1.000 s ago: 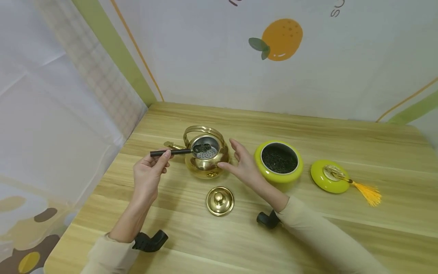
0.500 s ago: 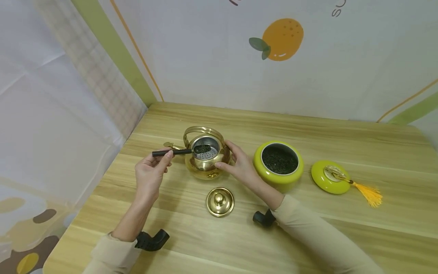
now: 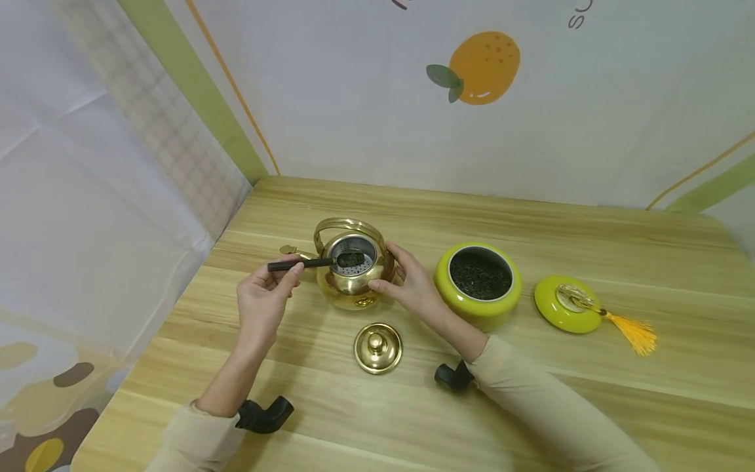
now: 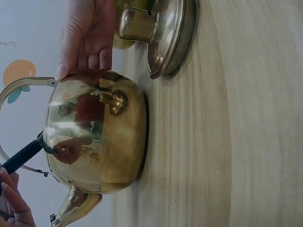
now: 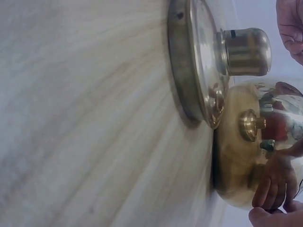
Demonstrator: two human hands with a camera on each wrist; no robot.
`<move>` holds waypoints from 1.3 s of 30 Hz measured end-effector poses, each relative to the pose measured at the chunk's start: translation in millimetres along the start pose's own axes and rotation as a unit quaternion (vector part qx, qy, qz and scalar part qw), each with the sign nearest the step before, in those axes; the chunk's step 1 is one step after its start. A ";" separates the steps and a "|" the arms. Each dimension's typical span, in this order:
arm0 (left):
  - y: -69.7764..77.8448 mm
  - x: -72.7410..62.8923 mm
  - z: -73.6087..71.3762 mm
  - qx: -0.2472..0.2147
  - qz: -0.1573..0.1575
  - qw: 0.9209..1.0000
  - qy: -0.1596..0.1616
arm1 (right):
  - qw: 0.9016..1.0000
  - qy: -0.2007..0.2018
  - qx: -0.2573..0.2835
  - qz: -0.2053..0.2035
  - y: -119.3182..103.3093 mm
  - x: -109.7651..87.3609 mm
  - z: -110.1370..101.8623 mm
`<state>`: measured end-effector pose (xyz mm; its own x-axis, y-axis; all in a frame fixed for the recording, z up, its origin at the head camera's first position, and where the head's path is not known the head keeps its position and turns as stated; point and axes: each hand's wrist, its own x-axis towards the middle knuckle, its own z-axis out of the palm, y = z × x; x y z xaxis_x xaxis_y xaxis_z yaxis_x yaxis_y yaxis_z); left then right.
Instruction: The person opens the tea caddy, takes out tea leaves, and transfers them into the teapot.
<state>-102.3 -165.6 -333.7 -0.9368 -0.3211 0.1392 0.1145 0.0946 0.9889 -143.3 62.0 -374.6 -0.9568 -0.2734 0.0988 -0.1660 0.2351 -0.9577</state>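
My left hand point(image 3: 261, 305) pinches the black handle of a tea scoop point(image 3: 301, 264) between thumb and fingers. Dark tea leaves point(image 3: 351, 259) lie in its bowl, which is inside the mouth of a brass teapot point(image 3: 348, 288), over a perforated steel strainer point(image 3: 352, 269). On the pot's right side, my right hand point(image 3: 415, 288) cups the body, thumb in front and fingers behind. The left wrist view shows the scoop point(image 4: 23, 156) slanting in over the rim and the right hand's thumb close to the arched handle. The pot's brass lid point(image 3: 377, 348) lies knob up in front of it.
Right of the pot stands a yellow-green jar point(image 3: 479, 307) holding dark tea leaves. Beyond it lies the jar's lid point(image 3: 566, 314) with an orange tassel point(image 3: 636, 333). Black wrist-worn devices point(image 3: 265, 415) hang below both forearms. A printed cloth point(image 3: 560, 144) rises behind the wooden table point(image 3: 519, 426).
My right hand has moved left onto the teapot's side. The scoop has shifted slightly right, its bowl further into the pot's mouth, with leaves still in it.
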 end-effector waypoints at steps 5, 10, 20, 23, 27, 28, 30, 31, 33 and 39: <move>-0.8 -1.3 0.3 0.010 0.006 1.000 -0.007 | 1.000 -0.007 0.001 0.010 -19.3 -6.7 -2.7; -0.9 -2.5 0.4 0.021 0.016 1.000 -0.014 | 1.000 -0.011 0.002 0.016 -37.7 -13.2 -4.5; -2.0 -3.6 0.5 0.028 0.048 0.998 -0.033 | 1.000 -0.009 0.010 0.007 -38.1 -14.1 -4.5; -2.2 -3.8 0.7 0.021 0.052 0.998 -0.030 | 1.000 -0.008 0.012 0.005 -37.8 -14.2 -4.6; -1.6 -3.6 2.3 0.011 0.047 0.999 -0.019 | 1.000 -0.003 0.011 0.001 -24.6 -10.7 -5.3; -0.7 -3.9 2.2 0.010 0.041 0.999 -0.017 | 1.000 0.000 0.011 -0.002 -18.6 -8.6 -4.9; 1.0 -4.7 0.7 0.005 0.029 0.999 -0.013 | 1.000 0.002 0.011 -0.006 -7.3 -4.4 -3.4; 2.0 -5.3 -0.5 0.000 0.022 1.000 -0.009 | 1.000 0.003 0.008 -0.009 -2.3 -2.4 -2.4; 3.9 -6.9 -3.5 -0.020 0.008 1.000 -0.002 | 1.000 0.001 0.002 -0.013 1.6 -0.4 -0.7; 9.7 -10.7 -4.8 -0.102 -0.005 0.995 0.006 | 0.999 0.008 -0.027 -0.031 -5.2 -8.1 -3.3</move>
<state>-89.7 -165.7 -325.3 -0.9342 -0.3327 0.1285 0.1711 -0.1020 0.9800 -135.5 66.2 -369.5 -0.9477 -0.2748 0.1626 -0.2377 0.2673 -0.9339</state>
